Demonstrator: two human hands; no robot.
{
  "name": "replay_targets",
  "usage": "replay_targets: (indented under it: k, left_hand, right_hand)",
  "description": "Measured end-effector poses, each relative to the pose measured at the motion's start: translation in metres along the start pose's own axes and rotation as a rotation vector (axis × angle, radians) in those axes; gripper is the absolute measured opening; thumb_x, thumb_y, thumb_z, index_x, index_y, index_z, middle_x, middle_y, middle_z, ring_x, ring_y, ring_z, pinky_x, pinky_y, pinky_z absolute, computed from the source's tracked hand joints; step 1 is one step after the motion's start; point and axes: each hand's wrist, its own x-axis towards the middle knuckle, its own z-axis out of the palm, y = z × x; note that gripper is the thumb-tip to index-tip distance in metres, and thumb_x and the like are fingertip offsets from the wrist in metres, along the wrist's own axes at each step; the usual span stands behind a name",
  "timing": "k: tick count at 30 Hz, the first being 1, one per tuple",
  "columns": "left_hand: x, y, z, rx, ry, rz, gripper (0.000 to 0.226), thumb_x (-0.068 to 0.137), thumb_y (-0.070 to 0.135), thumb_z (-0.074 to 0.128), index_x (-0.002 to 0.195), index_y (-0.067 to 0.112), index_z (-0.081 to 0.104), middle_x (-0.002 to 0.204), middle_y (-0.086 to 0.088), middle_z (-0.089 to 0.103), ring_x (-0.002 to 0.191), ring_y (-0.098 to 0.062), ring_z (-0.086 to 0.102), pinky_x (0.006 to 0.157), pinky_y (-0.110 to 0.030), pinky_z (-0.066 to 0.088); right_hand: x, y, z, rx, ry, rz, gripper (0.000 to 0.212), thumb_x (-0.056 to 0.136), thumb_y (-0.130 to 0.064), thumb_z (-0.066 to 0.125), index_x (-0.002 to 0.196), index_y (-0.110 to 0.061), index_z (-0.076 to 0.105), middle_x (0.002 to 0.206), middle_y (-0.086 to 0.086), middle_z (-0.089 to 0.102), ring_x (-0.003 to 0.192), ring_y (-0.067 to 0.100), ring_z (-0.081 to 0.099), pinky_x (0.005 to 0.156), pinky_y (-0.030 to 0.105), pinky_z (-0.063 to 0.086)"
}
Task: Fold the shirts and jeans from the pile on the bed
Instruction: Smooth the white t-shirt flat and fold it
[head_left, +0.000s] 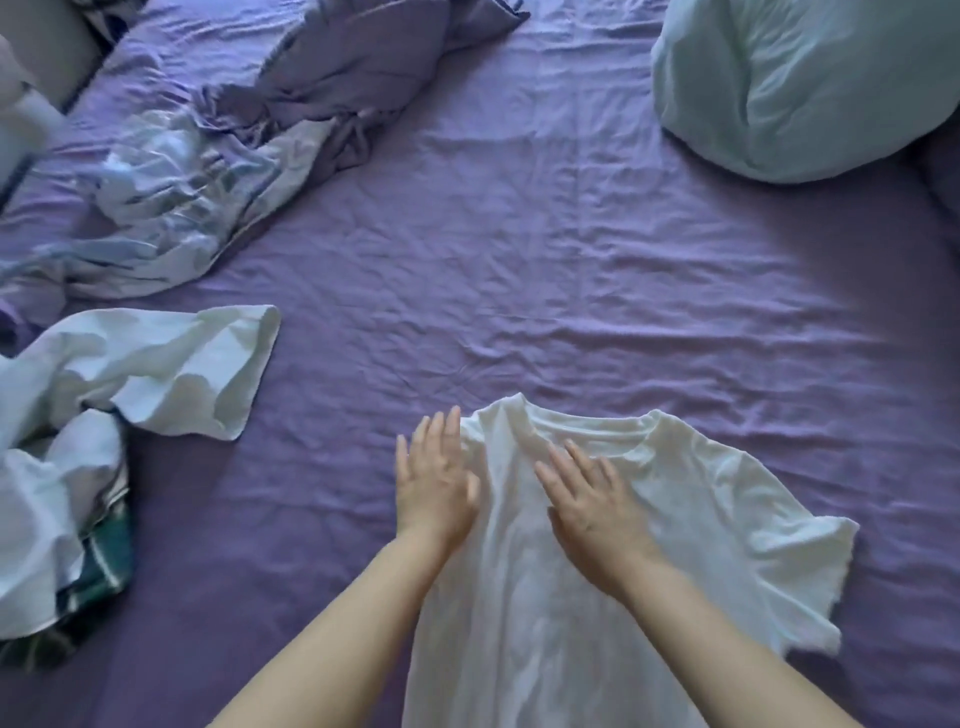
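White shirt (597, 597) on bed (519, 286) — left hand (434, 491) and right hand (592, 512) flat, fingers straight, gripping nothing; risk: smoothing drags fabric, bunching the fold.

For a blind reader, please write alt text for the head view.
Two open hands, left hand and right hand, press flat on a white cotton T-shirt spread on a wrinkled purple bedsheet. A pile of crumpled white clothes lies at left.
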Motion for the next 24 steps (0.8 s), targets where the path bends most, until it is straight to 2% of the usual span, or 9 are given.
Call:
replay_targets:
  k: [2,4,6,8,11,14,16,18,24]
  left_hand:
    - [0.007,-0.022,-0.004,-0.021,-0.120,-0.024,0.077,0.084,0.018,0.045,0.151,0.014,0.007,0.157,0.000,0.019,0.145,-0.018,0.013,0.118,-0.042,0.006]
    - [0.014,-0.035,-0.004,-0.023,-0.190,0.060,0.080,0.084,0.019,0.048,0.151,0.017,0.005,0.155,0.003,0.022,0.144,-0.017,0.014,0.118,-0.040,0.007]
    - [0.019,-0.041,-0.002,-0.001,-0.156,0.152,0.076,0.082,0.022,0.050,0.150,0.016,0.015,0.142,0.001,0.041,0.134,-0.021,0.032,0.114,-0.039,0.017]
    - [0.023,-0.044,0.000,0.026,-0.124,0.196,0.065,0.083,0.026,0.051,0.142,0.010,0.029,0.125,-0.006,0.056,0.114,-0.028,0.050,0.100,-0.038,0.033]
    - [0.020,-0.048,-0.010,-0.109,-0.165,0.149,0.049,0.088,0.028,0.053,0.130,0.011,0.037,0.115,-0.010,0.063,0.103,-0.035,0.058,0.077,-0.039,0.042]
    - [0.017,-0.061,-0.022,-0.163,-0.212,0.120,0.040,0.087,0.038,0.057,0.120,0.020,0.044,0.113,-0.002,0.063,0.105,-0.026,0.058,0.072,-0.034,0.039]
    - [0.017,-0.070,-0.032,-0.131,-0.226,0.104,0.031,0.084,0.047,0.059,0.103,0.023,0.052,0.106,0.003,0.063,0.102,-0.020,0.058,0.069,-0.031,0.038]
    - [0.019,-0.079,-0.043,-0.042,-0.263,0.100,0.026,0.083,0.049,0.058,0.082,0.024,0.052,0.098,0.004,0.065,0.097,-0.019,0.058,0.067,-0.029,0.037]
    - [0.030,-0.107,-0.063,0.006,-0.288,0.004,0.031,0.093,0.041,0.048,0.074,0.018,0.042,0.099,-0.004,0.063,0.097,-0.026,0.058,0.065,-0.029,0.035]
  right_hand:
    - [0.028,-0.018,-0.004,0.013,-0.026,-0.065,0.049,0.073,-0.015,0.051,0.123,-0.015,0.049,0.127,0.008,0.060,0.117,0.029,0.057,0.088,0.044,0.052]
    - [0.056,-0.035,-0.014,0.006,-0.061,-0.101,0.057,0.077,-0.009,0.034,0.131,-0.013,0.049,0.137,0.009,0.052,0.126,0.029,0.050,0.092,0.042,0.050]
    - [0.079,-0.046,-0.019,-0.006,-0.088,-0.154,0.064,0.085,-0.002,0.032,0.147,-0.016,0.026,0.155,0.003,0.022,0.143,0.025,0.020,0.112,0.039,0.030]
    - [0.098,-0.053,-0.022,0.014,-0.215,-0.173,0.072,0.089,0.000,0.033,0.150,-0.024,0.004,0.158,-0.007,0.004,0.146,0.018,-0.002,0.116,0.035,0.011]
    - [0.116,-0.058,-0.021,-0.019,-0.254,-0.149,0.065,0.093,-0.012,0.039,0.150,-0.025,0.009,0.151,-0.004,0.031,0.143,0.020,0.014,0.114,0.036,0.013]
    - [0.127,-0.061,-0.027,-0.125,-0.245,-0.171,0.038,0.094,-0.028,0.044,0.132,-0.029,0.047,0.124,-0.002,0.056,0.122,0.023,0.038,0.102,0.031,0.024]
    - [0.131,-0.063,-0.034,-0.094,-0.232,-0.108,0.029,0.094,-0.031,0.047,0.120,-0.031,0.060,0.117,-0.002,0.059,0.117,0.024,0.041,0.098,0.030,0.027]
    - [0.134,-0.063,-0.038,-0.051,-0.198,-0.021,0.027,0.093,-0.033,0.049,0.117,-0.031,0.062,0.117,-0.001,0.057,0.117,0.023,0.041,0.096,0.030,0.029]
    - [0.140,-0.071,-0.028,-0.003,-0.169,0.088,0.026,0.093,-0.031,0.051,0.115,-0.024,0.062,0.118,0.000,0.058,0.121,0.024,0.041,0.095,0.031,0.031]
